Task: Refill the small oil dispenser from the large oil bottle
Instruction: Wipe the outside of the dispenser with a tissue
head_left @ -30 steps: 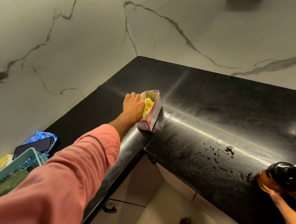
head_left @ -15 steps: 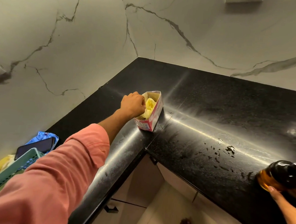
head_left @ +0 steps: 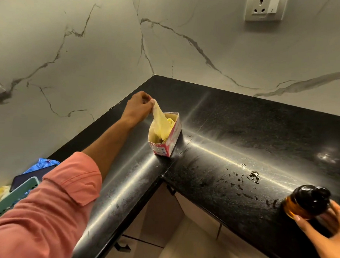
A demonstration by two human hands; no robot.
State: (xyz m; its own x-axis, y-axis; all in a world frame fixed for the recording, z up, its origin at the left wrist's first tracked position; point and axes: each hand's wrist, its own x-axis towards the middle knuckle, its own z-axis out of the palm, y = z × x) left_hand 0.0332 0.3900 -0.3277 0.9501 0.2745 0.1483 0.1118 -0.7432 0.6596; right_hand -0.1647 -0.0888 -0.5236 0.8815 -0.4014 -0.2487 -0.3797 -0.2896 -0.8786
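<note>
Black polished tabletop: left grip pinches yellow cloth from red-white carton; right grip clasps amber oil dispenser; spilled droplets beside it risk slipping.

salmon-pink sleeve, cuff apparently rolled back

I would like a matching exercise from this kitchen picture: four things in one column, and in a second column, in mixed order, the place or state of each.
Things
1. yellow cloth
2. carton
3. oil dispenser
4. wall socket

Places or states
a. stands open at the counter's corner
b. on the marble wall, upper right
c. pinched by the left hand, half out of the carton
d. near the counter's front edge, right hand around it

Pairs: 1-c, 2-a, 3-d, 4-b
</note>
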